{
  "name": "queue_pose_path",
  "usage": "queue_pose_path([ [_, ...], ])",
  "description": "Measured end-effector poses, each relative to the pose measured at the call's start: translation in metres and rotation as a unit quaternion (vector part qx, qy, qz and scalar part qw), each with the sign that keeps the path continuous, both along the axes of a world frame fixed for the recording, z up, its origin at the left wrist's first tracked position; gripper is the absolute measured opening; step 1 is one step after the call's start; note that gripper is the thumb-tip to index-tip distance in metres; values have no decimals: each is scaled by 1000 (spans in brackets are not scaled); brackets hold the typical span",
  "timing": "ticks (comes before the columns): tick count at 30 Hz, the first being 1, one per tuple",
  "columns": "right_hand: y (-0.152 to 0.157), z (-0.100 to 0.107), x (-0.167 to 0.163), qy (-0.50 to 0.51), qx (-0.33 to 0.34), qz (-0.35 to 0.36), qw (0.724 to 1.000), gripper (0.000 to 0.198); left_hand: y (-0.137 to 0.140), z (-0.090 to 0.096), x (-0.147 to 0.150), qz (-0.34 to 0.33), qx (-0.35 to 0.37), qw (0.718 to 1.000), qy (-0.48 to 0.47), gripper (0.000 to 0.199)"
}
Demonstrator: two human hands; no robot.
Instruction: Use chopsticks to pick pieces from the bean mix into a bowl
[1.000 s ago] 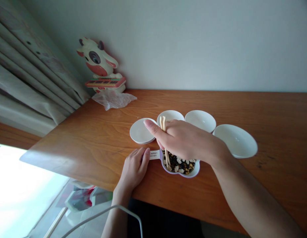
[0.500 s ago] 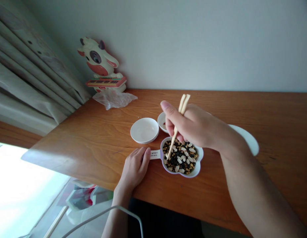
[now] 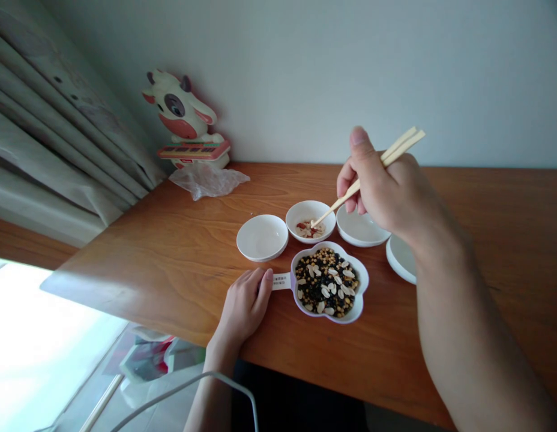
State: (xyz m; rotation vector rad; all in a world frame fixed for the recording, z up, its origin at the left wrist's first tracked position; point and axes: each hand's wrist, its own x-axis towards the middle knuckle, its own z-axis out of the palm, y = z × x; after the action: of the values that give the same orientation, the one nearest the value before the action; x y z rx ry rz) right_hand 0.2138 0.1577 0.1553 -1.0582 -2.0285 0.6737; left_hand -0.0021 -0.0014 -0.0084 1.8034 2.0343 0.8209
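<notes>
My left hand [image 3: 246, 300] is closed round the handle of a white, purple-rimmed flower-shaped bowl [image 3: 365, 282]. Dark grains, yellow kernels and pale peanut halves [image 3: 332, 288] lie mixed in that bowl. Between the fingers of my right hand [image 3: 386, 186] is a pair of wooden chopsticks [image 3: 368, 175], slanting down to the left. Their tips are inside a small white bowl [image 3: 311, 210] behind the flower-shaped one, at a small pile of peanut pieces and reddish bits [image 3: 308, 229]. Whether the tips pinch a piece, I cannot tell.
More white bowls stand to the left [image 3: 262, 237] and right [image 3: 362, 231], with another white dish [image 3: 401, 261] partly under my right forearm. A cow toy with a keyboard [image 3: 188, 120] and a crumpled clear bag [image 3: 209, 181] are at the back left. A grey cable [image 3: 215, 375] crosses below.
My right hand has moved up and to the right with the chopsticks. Their tips have gone from the flower-shaped bowl to the small white bowl behind it. My left hand stays put.
</notes>
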Motion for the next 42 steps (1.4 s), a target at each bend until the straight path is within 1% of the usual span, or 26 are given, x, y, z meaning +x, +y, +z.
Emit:
queue_pose_path([
  [6, 1, 0, 0, -6, -1, -11, 1000, 74, 0, 0, 0, -2, 8, 1000, 5, 35],
  [10, -2, 2, 1, -7, -12, -2, 1000, 74, 1, 0, -1, 0, 7, 1000, 7, 35],
  [13, -7, 4, 1, -27, -43, 37, 998, 74, 0, 0, -1, 1, 3, 1000, 4, 35],
  [15, -11, 4, 1, -58, -61, 73, 994, 75, 0, 0, -1, 2, 2, 1000, 4, 36],
  [19, -21, 2, -1, -125, -90, 149, 977, 77, 1, -1, 0, 5, 8, 1000, 9, 36],
  [23, -29, -2, -9, -156, -77, 216, 961, 74, 1, 0, -1, 3, 10, 1000, 8, 35],
  [26, -34, -3, -15, -172, -66, 249, 951, 72, 0, 0, -1, 0, 6, 1000, 7, 35],
  [30, -38, -4, -20, -187, -80, 246, 948, 74, 0, -1, -1, 0, 4, 1000, 3, 35],
  [35, -39, -4, -23, -190, -79, 238, 949, 77, 0, 0, -1, -2, 8, 1000, -2, 35],
  [39, -40, -3, -26, -206, -88, 237, 945, 78, 0, -1, -1, 2, 8, 1000, 1, 35],
  [42, -41, -2, -28, -205, -75, 235, 947, 77, 0, -1, -1, 2, 6, 1000, 2, 36],
])
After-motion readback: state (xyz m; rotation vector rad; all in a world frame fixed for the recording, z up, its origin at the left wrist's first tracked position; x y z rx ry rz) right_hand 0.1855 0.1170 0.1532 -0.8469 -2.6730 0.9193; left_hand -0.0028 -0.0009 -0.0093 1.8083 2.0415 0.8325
